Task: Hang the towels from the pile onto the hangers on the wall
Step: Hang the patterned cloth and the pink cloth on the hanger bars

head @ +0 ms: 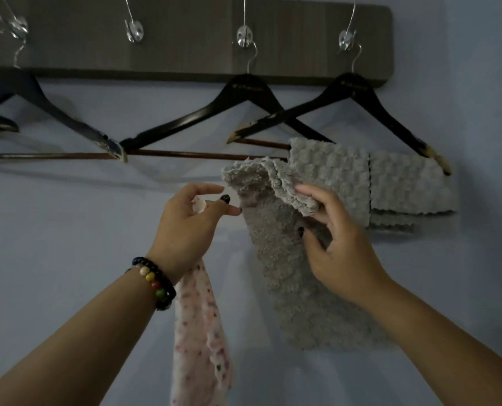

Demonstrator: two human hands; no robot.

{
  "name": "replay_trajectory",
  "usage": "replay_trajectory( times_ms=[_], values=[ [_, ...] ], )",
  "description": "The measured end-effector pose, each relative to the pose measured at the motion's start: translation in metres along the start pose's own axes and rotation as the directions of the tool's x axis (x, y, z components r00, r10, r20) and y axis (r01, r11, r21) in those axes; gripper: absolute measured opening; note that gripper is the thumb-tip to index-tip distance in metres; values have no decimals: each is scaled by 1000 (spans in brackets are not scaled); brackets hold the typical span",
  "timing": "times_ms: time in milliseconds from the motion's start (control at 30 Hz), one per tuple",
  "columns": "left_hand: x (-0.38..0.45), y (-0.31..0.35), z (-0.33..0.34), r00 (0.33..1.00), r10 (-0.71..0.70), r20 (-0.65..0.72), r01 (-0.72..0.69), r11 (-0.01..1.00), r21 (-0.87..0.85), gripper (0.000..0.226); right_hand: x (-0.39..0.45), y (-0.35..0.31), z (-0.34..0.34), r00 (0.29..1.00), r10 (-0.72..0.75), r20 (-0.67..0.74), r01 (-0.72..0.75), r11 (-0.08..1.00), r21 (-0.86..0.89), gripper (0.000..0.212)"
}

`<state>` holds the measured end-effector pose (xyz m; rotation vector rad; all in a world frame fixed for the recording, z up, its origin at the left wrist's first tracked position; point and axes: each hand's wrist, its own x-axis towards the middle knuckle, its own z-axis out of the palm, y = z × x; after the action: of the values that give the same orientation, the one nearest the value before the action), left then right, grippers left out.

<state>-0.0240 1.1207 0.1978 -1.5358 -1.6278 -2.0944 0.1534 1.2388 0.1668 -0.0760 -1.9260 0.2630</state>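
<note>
The right hand [336, 238] pinches a folded upper corner of a grey towel [288, 259], thumb underneath and fingers on top, just below the bar of the middle hanger [244, 112]. That hanger serves as the landmark here. The rest of the grey towel hangs straight down below it. The left hand [191, 224], also below the middle hanger and to its left side, has its lower fingers curled round a pink speckled towel [200, 332] that trails down past the wrist, while the index finger and thumb reach out free towards the grey towel's edge, nearly touching it. To the right of the middle hanger, a second hanger [375, 112] already carries a pale grey towel [390, 183] draped over its bar. Left of it, another hanger [39, 106] hangs bare.

Judging from this, the grey towel is not yet over any bar. The risks: the left hand is doing two jobs, so the pink towel could slip from its loose hold; the bunched grey corner could snag the overlapping hanger ends; and a push on the bar could swing the hanger off its hook [245, 36].
</note>
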Motion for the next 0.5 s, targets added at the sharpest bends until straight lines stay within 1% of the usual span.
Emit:
replay_trajectory(
  times_ms=[133, 233, 300, 333, 433, 500],
  values=[
    [36, 14, 8, 992, 43, -120, -33, 996, 88, 17, 35, 16, -16, 994, -96, -48, 96, 995, 5, 77],
    [60, 26, 18, 981, 73, -178, -44, 986, 159, 22, 58, 27, -26, 982, -155, -109, 161, 986, 43, 74],
    [73, 31, 24, 982, 80, -170, -41, 974, 222, 24, 67, 33, -29, 975, -151, -163, 165, 983, 77, 72],
    [77, 31, 26, 986, 74, -149, -40, 975, 219, 23, 69, 36, -28, 973, -144, -179, 162, 983, 89, 72],
    [80, 28, 30, 992, 105, -66, -98, 989, 109, 14, 71, 39, -21, 973, -151, -175, 170, 981, 97, 72],
    [77, 22, 30, 985, 162, -61, -155, 982, 105, 12, 74, 37, -15, 973, -161, -166, 179, 979, 94, 72]
  ],
)
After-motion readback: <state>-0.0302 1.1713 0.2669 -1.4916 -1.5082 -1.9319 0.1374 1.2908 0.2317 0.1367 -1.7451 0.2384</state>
